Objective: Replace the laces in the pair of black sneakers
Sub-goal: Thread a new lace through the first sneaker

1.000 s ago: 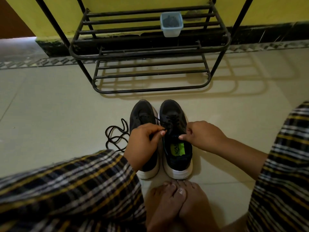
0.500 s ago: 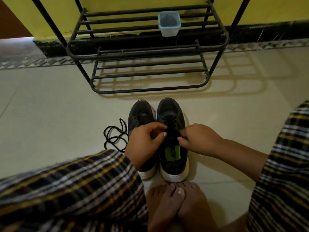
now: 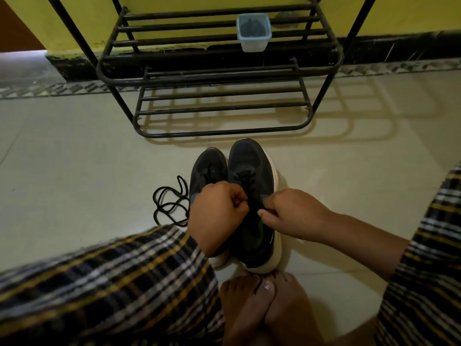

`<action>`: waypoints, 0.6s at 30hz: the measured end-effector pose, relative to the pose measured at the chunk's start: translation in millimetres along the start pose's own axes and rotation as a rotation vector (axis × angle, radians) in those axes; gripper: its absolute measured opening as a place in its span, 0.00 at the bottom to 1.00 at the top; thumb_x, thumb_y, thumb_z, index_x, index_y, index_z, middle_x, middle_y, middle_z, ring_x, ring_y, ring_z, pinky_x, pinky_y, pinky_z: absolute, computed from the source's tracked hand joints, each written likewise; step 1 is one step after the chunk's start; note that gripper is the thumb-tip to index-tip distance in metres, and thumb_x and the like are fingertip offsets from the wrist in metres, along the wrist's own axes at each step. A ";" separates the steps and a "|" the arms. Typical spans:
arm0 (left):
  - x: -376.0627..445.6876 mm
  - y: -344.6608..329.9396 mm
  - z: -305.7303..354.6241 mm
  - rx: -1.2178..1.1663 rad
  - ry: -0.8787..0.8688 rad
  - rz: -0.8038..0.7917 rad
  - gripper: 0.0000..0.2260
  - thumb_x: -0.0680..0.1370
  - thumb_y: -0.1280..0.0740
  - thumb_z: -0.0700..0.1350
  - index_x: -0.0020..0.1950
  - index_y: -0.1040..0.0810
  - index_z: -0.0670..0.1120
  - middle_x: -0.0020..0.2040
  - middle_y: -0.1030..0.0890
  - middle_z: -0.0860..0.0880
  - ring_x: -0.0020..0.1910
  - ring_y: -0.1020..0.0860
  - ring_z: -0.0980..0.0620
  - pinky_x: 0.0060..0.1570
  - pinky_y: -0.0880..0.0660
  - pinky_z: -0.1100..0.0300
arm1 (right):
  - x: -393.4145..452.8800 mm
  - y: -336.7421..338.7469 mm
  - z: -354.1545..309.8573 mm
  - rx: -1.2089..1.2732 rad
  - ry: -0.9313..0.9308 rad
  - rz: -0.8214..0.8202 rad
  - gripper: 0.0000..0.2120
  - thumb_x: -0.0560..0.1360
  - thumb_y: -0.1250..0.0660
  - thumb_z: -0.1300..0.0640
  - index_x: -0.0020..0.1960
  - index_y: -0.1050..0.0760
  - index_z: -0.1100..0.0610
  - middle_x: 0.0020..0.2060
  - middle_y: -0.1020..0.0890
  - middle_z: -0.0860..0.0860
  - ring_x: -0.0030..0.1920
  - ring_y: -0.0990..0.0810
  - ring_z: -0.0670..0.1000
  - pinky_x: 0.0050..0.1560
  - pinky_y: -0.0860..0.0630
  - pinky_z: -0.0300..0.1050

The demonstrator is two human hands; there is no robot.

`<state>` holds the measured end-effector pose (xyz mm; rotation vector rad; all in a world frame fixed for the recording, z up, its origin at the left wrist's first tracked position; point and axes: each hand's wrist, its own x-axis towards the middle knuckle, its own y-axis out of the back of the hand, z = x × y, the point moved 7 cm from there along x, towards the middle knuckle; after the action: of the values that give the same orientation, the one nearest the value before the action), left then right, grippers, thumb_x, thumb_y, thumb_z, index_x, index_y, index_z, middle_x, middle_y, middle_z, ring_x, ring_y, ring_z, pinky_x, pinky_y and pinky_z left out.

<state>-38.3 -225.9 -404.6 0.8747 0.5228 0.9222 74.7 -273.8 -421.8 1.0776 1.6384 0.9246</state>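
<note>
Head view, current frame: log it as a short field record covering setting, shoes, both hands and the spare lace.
setting: tiled floor, black metal rack against a yellow wall
shoes: left sneaker and right sneaker side by side
left hand: fingers curled, pinching the lace on the right sneaker
right hand: pinching the same lace
loose lace: coiled on the floor, left of the shoes
rack contents: small plastic tub

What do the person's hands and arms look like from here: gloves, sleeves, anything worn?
Both are bare: no gloves, rings, watch or bands show on the left hand or the right hand. The right forearm is uncovered to the picture's edge. Dark plaid cloth with yellow and white stripes covers the knees.
</note>
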 end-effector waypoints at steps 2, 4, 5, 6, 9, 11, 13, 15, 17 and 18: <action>0.6 -2.3 -2.3 -0.030 0.026 -0.018 0.03 0.73 0.32 0.45 0.42 0.18 0.51 0.37 0.21 0.55 0.37 0.24 0.58 0.40 0.31 0.66 | -0.7 0.5 -4.1 0.010 0.014 0.001 0.20 0.79 0.44 0.48 0.31 0.40 0.55 0.33 0.26 0.56 0.33 0.30 0.54 0.33 0.36 0.47; 0.4 -5.5 -8.8 -0.142 0.084 -0.047 0.03 0.74 0.31 0.45 0.41 0.19 0.51 0.35 0.21 0.56 0.34 0.24 0.62 0.35 0.32 0.74 | -0.9 0.4 -5.5 0.013 0.017 0.002 0.19 0.79 0.44 0.48 0.32 0.39 0.55 0.33 0.26 0.56 0.33 0.30 0.54 0.33 0.35 0.47; -0.4 -7.0 -12.2 -0.217 0.117 -0.058 0.03 0.74 0.31 0.44 0.40 0.19 0.50 0.34 0.21 0.56 0.32 0.25 0.64 0.33 0.32 0.74 | -1.1 0.5 -5.2 0.015 0.015 0.005 0.19 0.79 0.44 0.48 0.33 0.37 0.56 0.34 0.25 0.56 0.34 0.29 0.54 0.34 0.35 0.47; -1.2 -8.1 -15.6 -0.284 0.143 -0.063 0.03 0.74 0.31 0.44 0.40 0.18 0.49 0.33 0.20 0.56 0.31 0.25 0.65 0.32 0.31 0.74 | -1.2 0.7 -4.4 0.021 0.012 0.009 0.18 0.79 0.44 0.48 0.34 0.36 0.57 0.34 0.25 0.56 0.34 0.28 0.55 0.34 0.34 0.48; -2.2 -10.7 -20.4 -0.384 0.174 -0.066 0.03 0.74 0.30 0.44 0.40 0.17 0.48 0.33 0.19 0.53 0.30 0.25 0.64 0.33 0.28 0.69 | -1.6 0.5 -3.4 0.029 0.009 0.014 0.17 0.79 0.44 0.48 0.35 0.34 0.58 0.34 0.25 0.56 0.34 0.29 0.55 0.34 0.33 0.48; -2.8 -12.4 -20.1 -0.436 0.189 -0.072 0.03 0.74 0.30 0.43 0.40 0.17 0.46 0.34 0.19 0.51 0.31 0.24 0.61 0.36 0.26 0.64 | -1.5 0.1 -5.2 0.025 0.013 0.003 0.18 0.79 0.44 0.48 0.34 0.36 0.56 0.33 0.26 0.54 0.33 0.30 0.54 0.33 0.35 0.46; -2.9 -14.3 -19.0 -0.468 0.190 -0.078 0.04 0.74 0.30 0.42 0.41 0.17 0.45 0.36 0.18 0.48 0.35 0.21 0.57 0.40 0.25 0.61 | -1.9 0.4 -8.0 0.029 0.023 -0.005 0.18 0.79 0.44 0.48 0.32 0.38 0.53 0.32 0.28 0.53 0.33 0.31 0.53 0.33 0.36 0.45; -3.6 -15.6 -18.7 -0.485 0.190 -0.078 0.04 0.74 0.30 0.41 0.40 0.18 0.44 0.36 0.18 0.49 0.35 0.21 0.56 0.41 0.25 0.61 | -2.5 1.1 -9.6 0.039 0.032 -0.006 0.17 0.79 0.44 0.48 0.34 0.35 0.55 0.32 0.28 0.53 0.33 0.30 0.53 0.33 0.35 0.46; -4.3 -16.2 -19.6 -0.509 0.201 -0.072 0.04 0.74 0.30 0.41 0.40 0.18 0.44 0.34 0.19 0.50 0.34 0.23 0.59 0.41 0.25 0.61 | -3.4 1.7 -10.6 0.043 0.037 -0.006 0.16 0.79 0.43 0.49 0.36 0.32 0.57 0.33 0.27 0.53 0.33 0.29 0.53 0.33 0.35 0.46; -4.6 -16.3 -20.3 -0.525 0.209 -0.070 0.04 0.74 0.30 0.40 0.40 0.18 0.44 0.34 0.19 0.51 0.34 0.23 0.59 0.41 0.24 0.61 | -3.6 2.1 -11.3 0.042 0.039 -0.005 0.16 0.79 0.43 0.49 0.37 0.32 0.57 0.33 0.27 0.53 0.34 0.29 0.53 0.33 0.35 0.46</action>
<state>-47.7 -226.4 -429.3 0.2861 0.4553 1.0288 65.0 -277.6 -415.8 1.0896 1.6987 0.9163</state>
